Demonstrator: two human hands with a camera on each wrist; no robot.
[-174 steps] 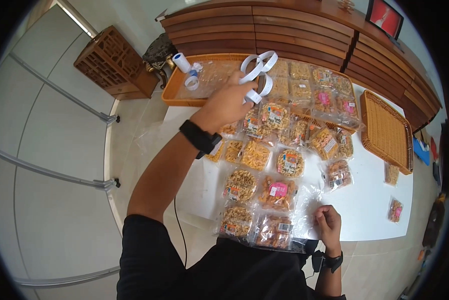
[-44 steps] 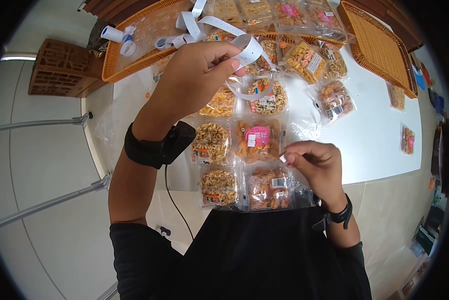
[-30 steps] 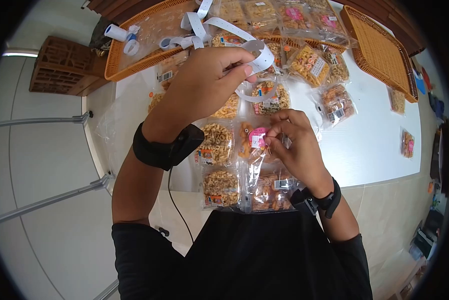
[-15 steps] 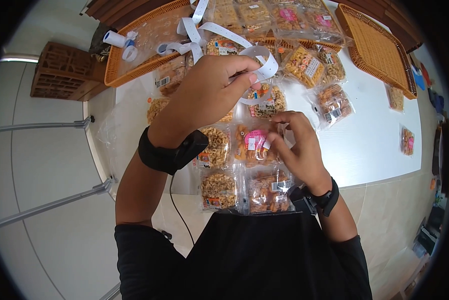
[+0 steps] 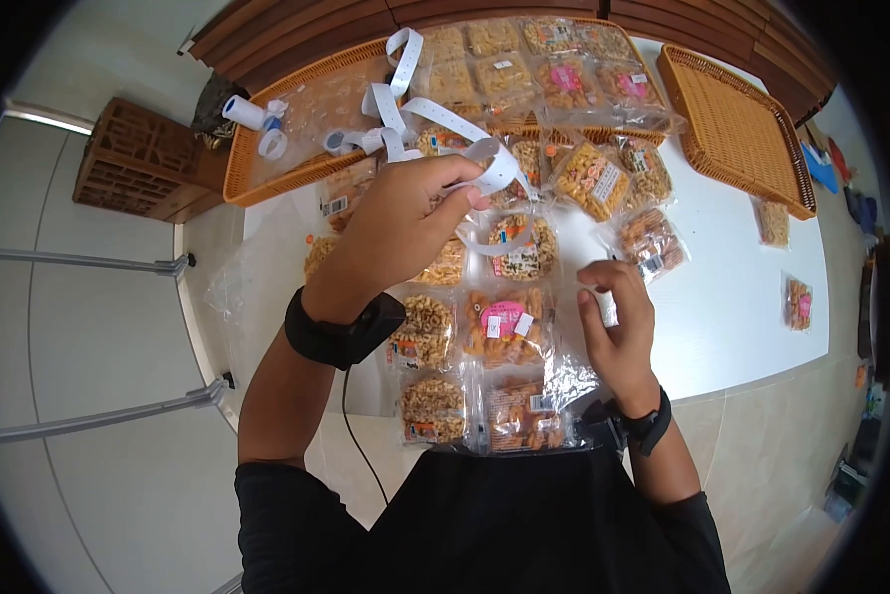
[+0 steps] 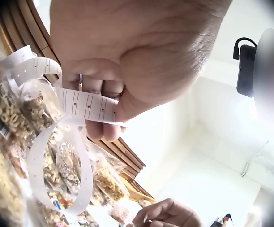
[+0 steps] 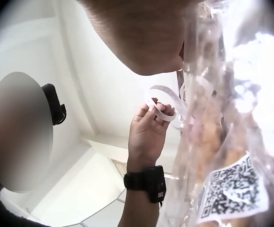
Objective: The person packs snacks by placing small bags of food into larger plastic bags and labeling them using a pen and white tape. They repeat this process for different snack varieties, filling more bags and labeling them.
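Note:
In the head view my left hand (image 5: 405,223) pinches a curling strip of white labels (image 5: 494,170) between thumb and fingers, above the packed snacks. The left wrist view shows the strip (image 6: 87,105) passing across the fingers, with a loop hanging below. A clear bag of brown twisted snacks with a pink label (image 5: 504,342) lies under and to the right of that hand, carrying two small white stickers (image 5: 525,325). Just right of this bag, over crinkled clear film, is my right hand (image 5: 623,332), fingers bent loosely, thumb apart from them.
Several clear snack bags (image 5: 433,408) lie in rows on the white table (image 5: 732,307). Behind them stands a wicker tray (image 5: 242,178) with more packs, white label rolls (image 5: 244,112) and film. Another wicker tray (image 5: 752,148) sits at the right. Small packs (image 5: 798,302) lie near the right edge.
My right hand carried a small white sticker to the pink-labelled bag, left it there beside the first, and moved right. My left hand brought the label strip nearer from the back tray.

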